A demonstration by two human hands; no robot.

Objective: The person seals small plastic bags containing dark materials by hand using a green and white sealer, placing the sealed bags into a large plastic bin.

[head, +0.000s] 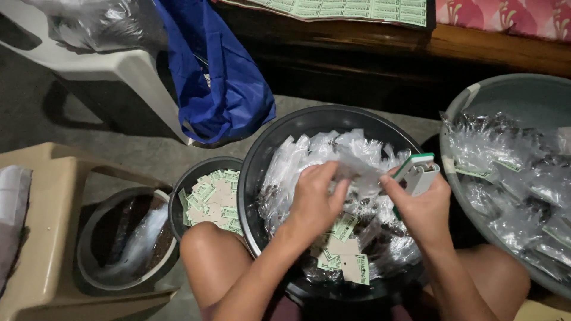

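Two hands [369,205] amid crinkly clear packets [357,163].

Blue bag [223,89] over a white plastic chair [119,65] — beige stool [41,178], small basin of paper labels [205,190] nearby.

Packed basins [270,148] either side, knees below.

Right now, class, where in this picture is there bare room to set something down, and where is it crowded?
Bare floor shows between the white chair, the tan stool and the small bowl of labels. Crowded: the black basin is heaped with clear packets, with the left hand and right hand, which holds a stapler, above it. The grey basin is also piled with packets.
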